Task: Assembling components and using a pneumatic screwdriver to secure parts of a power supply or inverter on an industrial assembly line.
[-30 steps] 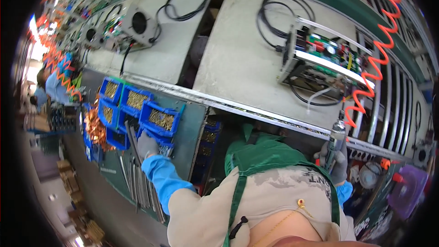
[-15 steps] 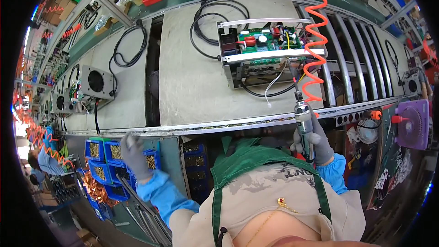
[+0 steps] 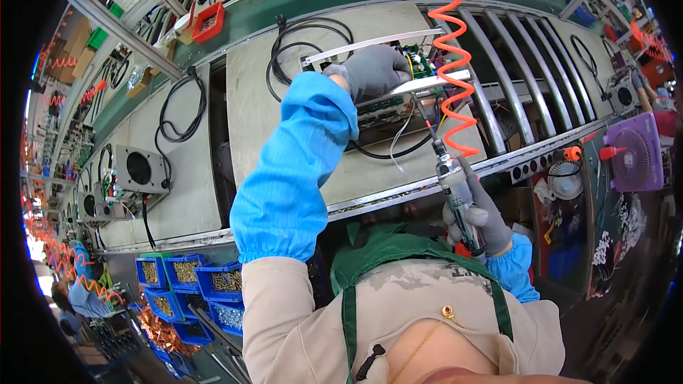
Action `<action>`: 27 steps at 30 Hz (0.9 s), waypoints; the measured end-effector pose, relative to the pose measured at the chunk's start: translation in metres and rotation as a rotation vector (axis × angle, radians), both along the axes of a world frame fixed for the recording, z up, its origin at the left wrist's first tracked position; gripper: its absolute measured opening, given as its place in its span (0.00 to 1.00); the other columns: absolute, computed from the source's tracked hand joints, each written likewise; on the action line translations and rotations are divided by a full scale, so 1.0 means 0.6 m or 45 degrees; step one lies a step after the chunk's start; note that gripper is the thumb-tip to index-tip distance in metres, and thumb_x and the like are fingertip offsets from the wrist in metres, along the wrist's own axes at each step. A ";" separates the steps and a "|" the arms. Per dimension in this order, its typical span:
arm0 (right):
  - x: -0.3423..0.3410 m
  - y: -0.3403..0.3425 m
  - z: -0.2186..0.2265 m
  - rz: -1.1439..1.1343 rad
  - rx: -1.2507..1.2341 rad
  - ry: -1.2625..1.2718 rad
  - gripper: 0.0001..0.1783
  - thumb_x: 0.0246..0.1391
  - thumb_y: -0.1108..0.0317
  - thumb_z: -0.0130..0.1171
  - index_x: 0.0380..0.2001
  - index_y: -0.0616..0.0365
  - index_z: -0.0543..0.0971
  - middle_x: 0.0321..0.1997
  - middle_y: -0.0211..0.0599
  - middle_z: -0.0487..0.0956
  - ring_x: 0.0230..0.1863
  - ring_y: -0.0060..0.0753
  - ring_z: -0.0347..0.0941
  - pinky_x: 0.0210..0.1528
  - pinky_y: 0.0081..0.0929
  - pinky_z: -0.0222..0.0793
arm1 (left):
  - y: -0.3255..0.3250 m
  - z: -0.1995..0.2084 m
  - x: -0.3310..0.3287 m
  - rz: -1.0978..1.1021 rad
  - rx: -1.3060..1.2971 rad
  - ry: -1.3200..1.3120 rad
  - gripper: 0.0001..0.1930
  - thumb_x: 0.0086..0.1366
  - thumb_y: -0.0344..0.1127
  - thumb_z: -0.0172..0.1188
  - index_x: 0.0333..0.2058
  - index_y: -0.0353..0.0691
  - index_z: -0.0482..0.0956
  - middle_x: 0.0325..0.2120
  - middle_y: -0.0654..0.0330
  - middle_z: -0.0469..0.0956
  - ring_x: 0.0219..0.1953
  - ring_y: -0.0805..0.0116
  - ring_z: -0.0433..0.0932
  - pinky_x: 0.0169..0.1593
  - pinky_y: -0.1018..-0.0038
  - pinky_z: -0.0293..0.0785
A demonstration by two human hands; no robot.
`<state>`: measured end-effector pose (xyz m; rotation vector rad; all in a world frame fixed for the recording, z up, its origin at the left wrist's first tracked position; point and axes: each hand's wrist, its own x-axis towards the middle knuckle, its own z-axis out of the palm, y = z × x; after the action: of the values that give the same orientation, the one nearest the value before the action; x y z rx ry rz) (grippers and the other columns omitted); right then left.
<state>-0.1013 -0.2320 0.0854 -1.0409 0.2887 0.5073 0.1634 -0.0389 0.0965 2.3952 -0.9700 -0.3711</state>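
Note:
On the workbench stands a metal-framed electrical unit with a green circuit board [image 3: 424,65] and a pale metal bar [image 3: 430,84] along its near side. My gloved left hand [image 3: 371,72] reaches over that bar into the unit. Its fingers are curled by the board, and what lies between them is hidden. Wrapped in my gloved right hand [image 3: 489,222] is a power screwdriver [image 3: 454,179], tilted up and away. Its thin bit rises to the near side of the unit, close below the bar. A loose white wire [image 3: 395,153] hangs in front.
An orange coiled hose [image 3: 455,64] hangs across the unit's right side. Metal rollers [image 3: 509,71] lie to the right. Blue bins of screws [image 3: 186,272] stand at lower left. Another unit with a fan [image 3: 140,168] sits left, and a purple fan [image 3: 635,156] far right.
My left hand has gone from above the blue screw bins up to the unit. The right hand still holds the screwdriver in much the same pose. The view has shifted and turned slightly.

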 end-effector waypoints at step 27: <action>-0.007 0.011 0.002 0.000 -0.196 -0.120 0.54 0.34 0.71 0.54 0.69 0.37 0.47 0.29 0.43 0.72 0.20 0.30 0.72 0.23 0.28 0.72 | -0.011 -0.017 -0.063 0.178 0.070 -0.141 0.17 0.48 0.31 0.58 0.40 0.39 0.74 0.33 0.47 0.78 0.38 0.47 0.77 0.44 0.61 0.72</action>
<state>-0.1055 -0.2254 0.0866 -1.2112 0.2467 0.4394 0.1258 -0.0453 0.0861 2.5393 -0.8434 -0.2184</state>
